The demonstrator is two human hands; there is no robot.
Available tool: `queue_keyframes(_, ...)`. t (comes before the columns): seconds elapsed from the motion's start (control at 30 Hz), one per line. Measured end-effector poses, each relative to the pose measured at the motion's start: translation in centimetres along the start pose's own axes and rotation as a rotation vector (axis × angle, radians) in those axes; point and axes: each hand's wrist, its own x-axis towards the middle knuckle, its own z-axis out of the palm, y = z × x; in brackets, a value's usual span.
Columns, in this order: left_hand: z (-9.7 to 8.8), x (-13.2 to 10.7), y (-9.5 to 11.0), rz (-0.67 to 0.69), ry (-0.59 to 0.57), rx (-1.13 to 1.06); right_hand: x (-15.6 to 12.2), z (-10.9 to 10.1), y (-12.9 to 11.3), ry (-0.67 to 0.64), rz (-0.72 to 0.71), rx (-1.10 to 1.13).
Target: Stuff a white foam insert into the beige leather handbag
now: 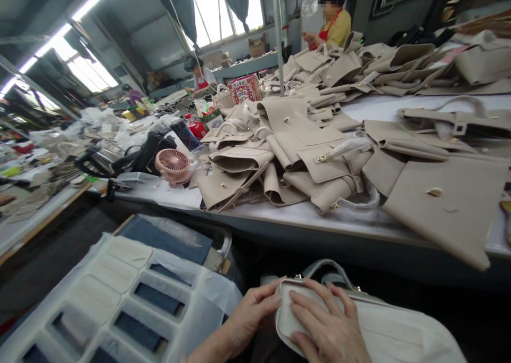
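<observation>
A white handbag with a grey handle lies on my lap at the bottom of the view. My left hand pinches the bag's left edge, thumb and fingers closed on it. My right hand lies flat on top of the bag, fingers stretched out and pressing on a white panel at its left end. Both hands touch the bag.
A long white table ahead holds heaps of beige bag pieces, a pink fan and black items. A white sheet with cut-out slots lies at lower left. People in red aprons work farther back.
</observation>
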Motion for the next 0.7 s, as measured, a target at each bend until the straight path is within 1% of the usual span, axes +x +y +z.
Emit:
queue_keyframes(0.1,0.3,0.0,-0.2,0.030,0.016,0.021,0.2,0.0,0.0,0.010,0.047,0.060)
queue_keyframes(0.17,0.4,0.2,-0.4,0.050,0.048,0.064,0.4,0.2,-0.2,0.025,0.108,0.132)
queue_keyframes(0.27,0.5,0.6,-0.8,0.102,0.118,0.171,0.8,0.5,-0.9,0.046,0.264,0.276)
queue_keyframes(0.33,0.7,1.0,-1.1,0.130,0.165,0.227,1.1,0.4,-1.5,0.022,0.363,0.381)
queue_keyframes(0.4,1.1,1.1,-1.3,0.134,0.197,0.249,1.3,-0.3,-1.8,0.020,0.419,0.500)
queue_keyframes(0.43,1.2,1.2,-1.4,0.131,0.209,0.255,1.3,-0.9,-1.7,0.042,0.438,0.565)
queue_keyframes(0.5,1.0,1.1,-1.7,0.118,0.218,0.281,0.6,-2.6,-0.7,0.157,0.509,0.663)
queue_keyframes(0.53,0.6,1.1,-1.8,0.115,0.211,0.312,-0.3,-3.6,0.3,0.237,0.581,0.693)
queue_keyframes(0.57,0.1,1.0,-1.9,0.117,0.200,0.357,-1.5,-4.5,1.6,0.326,0.688,0.708)
queue_keyframes(0.63,-1.0,1.1,-1.8,0.161,0.186,0.497,-5.2,-5.8,4.8,0.527,0.994,0.717)
queue_keyframes(0.67,-1.4,1.2,-1.5,0.207,0.189,0.592,-7.4,-6.1,6.6,0.619,1.170,0.728)
queue_keyframes(0.7,-1.5,1.3,-1.0,0.272,0.199,0.703,-9.7,-6.0,8.3,0.677,1.340,0.765)
